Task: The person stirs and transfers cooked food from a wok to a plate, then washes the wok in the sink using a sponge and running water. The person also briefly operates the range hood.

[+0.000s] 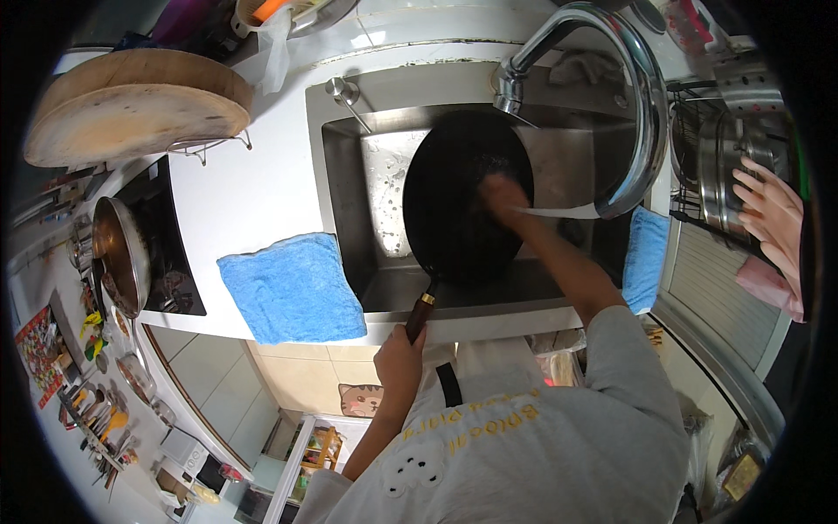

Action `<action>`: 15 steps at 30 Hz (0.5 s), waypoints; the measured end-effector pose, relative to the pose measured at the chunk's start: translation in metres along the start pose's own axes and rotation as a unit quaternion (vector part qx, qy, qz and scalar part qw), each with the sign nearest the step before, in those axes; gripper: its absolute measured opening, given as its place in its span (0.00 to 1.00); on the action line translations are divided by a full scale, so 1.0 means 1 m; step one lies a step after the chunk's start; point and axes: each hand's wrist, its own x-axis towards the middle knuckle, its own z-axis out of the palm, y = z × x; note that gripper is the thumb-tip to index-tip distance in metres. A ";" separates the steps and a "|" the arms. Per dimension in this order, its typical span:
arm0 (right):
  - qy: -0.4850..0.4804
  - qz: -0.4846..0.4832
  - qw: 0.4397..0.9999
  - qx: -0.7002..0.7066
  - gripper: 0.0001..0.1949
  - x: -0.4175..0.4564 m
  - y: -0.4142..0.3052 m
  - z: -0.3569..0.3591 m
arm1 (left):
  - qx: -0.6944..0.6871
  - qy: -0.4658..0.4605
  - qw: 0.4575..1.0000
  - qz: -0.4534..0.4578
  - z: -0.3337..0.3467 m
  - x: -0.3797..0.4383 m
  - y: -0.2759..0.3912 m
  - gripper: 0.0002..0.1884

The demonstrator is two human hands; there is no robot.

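Observation:
A large black wok [458, 216] is tilted in the stainless steel sink [389, 190], its dark inside facing me. My left hand [398, 360] grips its brown wooden handle [419, 318] at the front edge of the sink. Inside the wok, my right hand [504, 196] is blurred and close to the black surface. Whether its fingers hold anything is hidden. From the chrome faucet [645, 111], a stream of water [563, 213] runs onto my right hand and wrist. Small splashes show in the wok just above the hand.
A blue cloth [294, 288] lies left of the sink, and another blue cloth [645, 262] hangs at its right. Round wooden cutting boards [137, 124] stand at the back left. A pan [121, 255] sits on the black cooktop [170, 262]. Pink rubber gloves [772, 216] hang far right beside metal pots [727, 170].

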 end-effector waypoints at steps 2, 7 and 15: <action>0.031 0.055 0.997 0.035 0.08 0.010 0.006 0.006 | 0.013 0.003 1.000 -0.007 0.001 -0.002 -0.002 0.19; 0.027 -0.402 0.915 -0.016 0.08 -0.016 -0.011 0.009 | 0.042 0.021 0.999 -0.007 0.008 -0.004 -0.002 0.18; 0.023 -0.258 0.966 0.017 0.09 -0.029 0.036 0.048 | 0.071 0.027 0.997 0.009 0.012 -0.004 -0.006 0.17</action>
